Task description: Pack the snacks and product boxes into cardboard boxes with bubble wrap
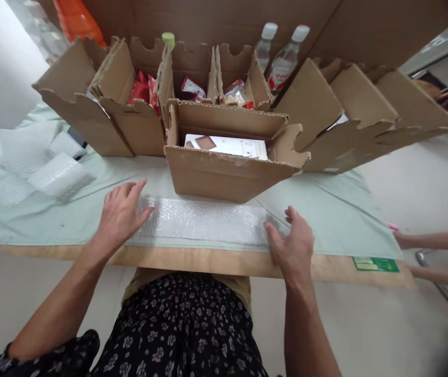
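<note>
A flat strip of bubble wrap [204, 221] lies lengthwise on the pale green cloth near the front edge of the table. At its left end is my left hand [123, 212], thumb and fingers apart, with nothing gripped. My right hand [292, 241] is at the other end, also spread, its thumb close to the wrap's corner. Whether either hand presses on the wrap I cannot tell. Just behind the strip stands a cardboard bin [224, 175] with a white box [227, 146] inside it.
More bubble wrap pieces [56, 167] are heaped at the left. Behind stands a row of cardboard bins [127, 123] with snack packets [143, 91]. Clear bottles [284, 60] rise at the back. Another person's arms [439, 242] reach in at the right edge, near a green card [375, 264].
</note>
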The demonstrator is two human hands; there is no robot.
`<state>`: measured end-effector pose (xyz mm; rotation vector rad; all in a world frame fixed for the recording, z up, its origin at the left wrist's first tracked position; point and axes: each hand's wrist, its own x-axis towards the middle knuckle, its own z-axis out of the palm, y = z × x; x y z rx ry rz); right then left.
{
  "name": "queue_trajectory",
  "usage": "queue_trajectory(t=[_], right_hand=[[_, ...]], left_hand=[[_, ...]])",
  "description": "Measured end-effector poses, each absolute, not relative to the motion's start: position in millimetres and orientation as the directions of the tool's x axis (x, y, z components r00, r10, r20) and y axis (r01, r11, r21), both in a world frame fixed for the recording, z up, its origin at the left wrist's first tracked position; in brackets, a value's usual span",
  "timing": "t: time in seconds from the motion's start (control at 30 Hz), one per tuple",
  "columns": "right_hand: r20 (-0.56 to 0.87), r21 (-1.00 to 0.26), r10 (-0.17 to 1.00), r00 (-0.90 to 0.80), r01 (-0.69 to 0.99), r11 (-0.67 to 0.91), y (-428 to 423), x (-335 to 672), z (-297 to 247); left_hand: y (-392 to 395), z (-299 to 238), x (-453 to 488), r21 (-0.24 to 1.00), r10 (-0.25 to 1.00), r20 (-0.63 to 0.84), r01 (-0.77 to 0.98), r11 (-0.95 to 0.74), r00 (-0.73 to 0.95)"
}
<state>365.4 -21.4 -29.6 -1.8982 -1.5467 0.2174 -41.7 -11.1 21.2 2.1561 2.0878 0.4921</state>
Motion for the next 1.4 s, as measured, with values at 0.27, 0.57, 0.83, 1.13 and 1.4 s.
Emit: queue_trajectory(t=[0.27,0.57,0.83,1.13,1.4], right_hand=[[0.232,-0.326,0.841,-0.488,0.776,0.54,-16,255,-22],[0.214,-0.213,0.967,-0.141,0.959,0.187,-34,373,-54],[0.297,-0.256,0.839,-0.456,0.809,0.53,-24,287,-22],[0.184,-0.27,0.813,-0.552,0.767,0.582,-32,279,-49],[0.253,-0.41,0.856,-0.451,0.751,0.517,-22,312,-38]], left_hand=[[-51,-24,28,0.205,0.898,0.255,0.887,-0.413,0.359],[-45,-50,15,0.253,0.921,0.107,0.886,-0.389,0.374],[-56,-39,35,0.216,0.897,0.142,0.871,-0.44,0.418],[-68,-13,-64,0.205,0.942,0.307,0.976,0.072,-0.134],[-63,-28,-23,0.276,0.949,0.226,0.92,-0.278,0.219]])
